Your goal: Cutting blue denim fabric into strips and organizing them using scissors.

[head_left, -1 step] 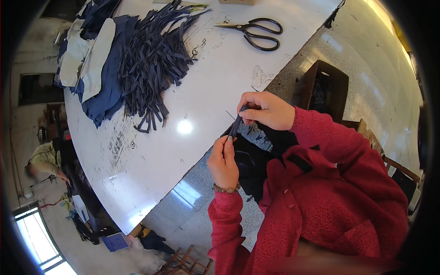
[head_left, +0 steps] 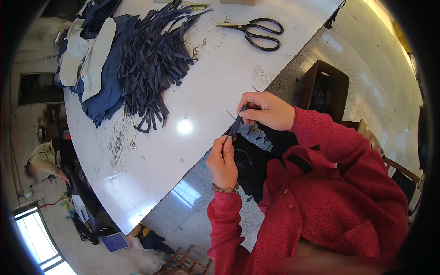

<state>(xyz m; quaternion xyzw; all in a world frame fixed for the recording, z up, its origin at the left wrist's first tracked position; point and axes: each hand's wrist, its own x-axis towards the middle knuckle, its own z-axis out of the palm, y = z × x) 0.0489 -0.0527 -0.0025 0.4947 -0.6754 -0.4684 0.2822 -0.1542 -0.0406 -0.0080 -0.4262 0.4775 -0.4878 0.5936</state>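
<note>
A narrow dark navy fabric strip [head_left: 236,127] is stretched between my two hands at the table's near edge. My left hand [head_left: 222,160] pinches its lower end between thumb and fingers. At the upper end, my right hand [head_left: 266,110] closes its fingertips on the same strip. Beyond them, on the white table [head_left: 206,91], lies a big heap of similar dark strips [head_left: 156,64]. Black-handled scissors [head_left: 256,33] rest farther back to the right, blades pointing left.
Blue fabric pieces [head_left: 117,59] and pale cut pieces [head_left: 98,59] are piled at the far left. A brown open bin [head_left: 327,89] stands on the floor right of the table. Another person [head_left: 46,160] bends over beyond the table's left side. A wooden stool [head_left: 183,261] is below.
</note>
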